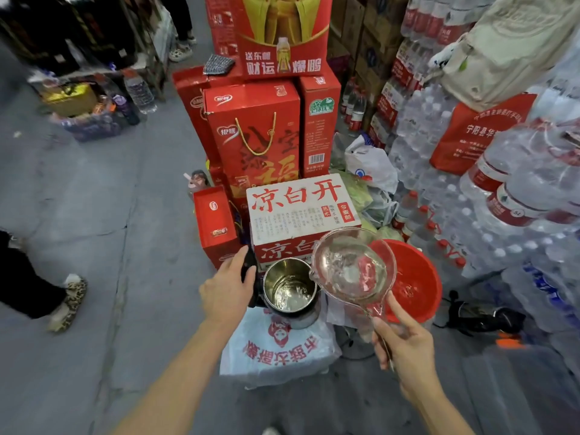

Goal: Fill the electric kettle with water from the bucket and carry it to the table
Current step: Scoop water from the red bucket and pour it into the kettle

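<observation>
My left hand gripping open kettle handle, right hand fingers pinching clear ladle handle, red bucket beside.

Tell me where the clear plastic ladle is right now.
In the head view, the clear ladle is right of centre, held by the right hand and tipped over the open kettle, with the red bucket just behind it.

Both bare forearms reach forward, the left hand wrapped around the kettle handle, the right hand pinching the ladle handle, fingers curled.
</observation>
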A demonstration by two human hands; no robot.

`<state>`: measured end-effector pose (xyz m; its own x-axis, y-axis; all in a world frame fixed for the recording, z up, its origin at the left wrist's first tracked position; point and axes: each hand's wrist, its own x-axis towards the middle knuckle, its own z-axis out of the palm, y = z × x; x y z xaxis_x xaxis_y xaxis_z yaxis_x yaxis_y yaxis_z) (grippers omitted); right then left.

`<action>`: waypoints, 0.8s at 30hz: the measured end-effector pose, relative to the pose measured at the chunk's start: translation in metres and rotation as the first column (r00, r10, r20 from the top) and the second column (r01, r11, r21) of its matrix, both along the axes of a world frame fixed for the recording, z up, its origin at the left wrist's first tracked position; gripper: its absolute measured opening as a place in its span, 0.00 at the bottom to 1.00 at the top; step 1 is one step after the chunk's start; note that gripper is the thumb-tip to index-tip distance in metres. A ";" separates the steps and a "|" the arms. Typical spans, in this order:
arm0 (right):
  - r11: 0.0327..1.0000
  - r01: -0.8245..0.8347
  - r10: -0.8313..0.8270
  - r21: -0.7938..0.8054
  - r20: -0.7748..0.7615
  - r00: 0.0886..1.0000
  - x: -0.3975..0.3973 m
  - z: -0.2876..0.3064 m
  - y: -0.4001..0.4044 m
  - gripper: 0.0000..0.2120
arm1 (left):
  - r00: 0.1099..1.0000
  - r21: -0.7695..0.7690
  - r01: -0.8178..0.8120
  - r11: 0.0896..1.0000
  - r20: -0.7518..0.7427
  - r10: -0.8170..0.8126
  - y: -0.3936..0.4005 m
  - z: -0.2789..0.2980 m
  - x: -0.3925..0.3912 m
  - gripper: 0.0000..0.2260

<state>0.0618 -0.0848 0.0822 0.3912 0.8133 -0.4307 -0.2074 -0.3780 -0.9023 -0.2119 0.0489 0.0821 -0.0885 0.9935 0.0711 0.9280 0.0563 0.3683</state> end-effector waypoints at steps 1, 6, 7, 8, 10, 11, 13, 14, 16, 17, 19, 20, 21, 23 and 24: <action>1.000 -0.005 0.005 0.003 0.020 1.000 -0.007 0.000 0.002 0.32 | 1.000 0.006 0.012 1.000 0.016 -0.012 0.000 0.000 -0.001 0.21; 0.999 -0.037 0.036 0.000 0.194 0.980 -0.037 -0.006 0.009 0.32 | 0.997 0.045 0.056 0.997 0.049 -0.058 0.000 -0.002 -0.004 0.21; 0.999 -0.037 0.037 -0.005 0.248 0.968 -0.040 -0.007 0.010 0.32 | 0.997 0.050 0.062 0.997 0.041 -0.064 0.000 -0.003 -0.005 0.21; 0.999 -0.035 0.036 -0.010 0.300 0.953 -0.043 -0.010 0.012 0.32 | 0.997 0.054 0.066 0.996 0.034 -0.068 -0.001 -0.004 -0.006 0.21; 0.999 -0.036 0.040 -0.017 0.417 0.908 -0.046 -0.012 0.013 0.35 | 0.997 0.062 0.071 0.996 0.038 -0.074 0.000 -0.006 -0.009 0.21; 0.999 -0.037 0.045 -0.027 0.479 0.877 -0.047 -0.012 0.013 0.36 | 0.996 0.066 0.076 0.995 0.042 -0.079 0.000 -0.006 -0.010 0.21; 0.999 -0.043 0.045 -0.017 0.563 0.826 -0.047 -0.014 0.014 0.38 | 0.995 0.070 0.085 0.994 0.043 -0.088 0.001 -0.008 -0.011 0.20; 0.999 -0.041 0.036 -0.005 0.586 0.810 -0.047 -0.016 0.015 0.38 | 0.995 0.069 0.086 0.994 0.042 -0.089 0.001 -0.009 -0.012 0.20; 0.999 -0.039 0.034 -0.005 0.628 0.778 -0.049 -0.016 0.017 0.39 | 0.995 0.072 0.084 0.994 0.043 -0.087 0.002 -0.010 -0.012 0.20; 0.999 -0.040 0.043 -0.020 0.655 0.754 -0.050 -0.017 0.018 0.39 | 0.995 0.077 0.085 0.993 0.046 -0.089 0.002 -0.010 -0.012 0.20; 0.997 -0.045 0.071 -0.055 0.704 0.706 -0.052 -0.016 0.020 0.39 | 0.995 0.086 0.087 0.993 0.046 -0.091 0.001 -0.010 -0.012 0.20; 0.996 -0.051 0.090 -0.076 0.728 0.680 -0.054 -0.015 0.021 0.38 | 0.995 0.085 0.085 0.993 0.043 -0.089 0.001 -0.010 -0.012 0.20; 0.993 -0.062 0.113 -0.096 0.753 0.648 -0.055 -0.015 0.021 0.36 | 0.996 0.081 0.081 0.993 0.041 -0.085 0.001 -0.010 -0.013 0.20; 0.989 -0.088 0.145 -0.116 0.805 0.575 -0.059 -0.013 0.021 0.35 | 0.996 0.072 0.076 0.995 0.037 -0.079 0.001 -0.010 -0.013 0.20; 0.988 -0.096 0.155 -0.123 0.825 0.543 -0.061 -0.014 0.020 0.35 | 0.996 0.070 0.077 0.995 0.038 -0.079 0.001 -0.010 -0.014 0.21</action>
<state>0.0008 -0.0645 0.0682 0.4941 0.8693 -0.0143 0.6763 -0.3946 -0.6220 -0.2256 0.0503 0.0723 -0.0150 0.9905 0.1366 0.9128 -0.0422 0.4062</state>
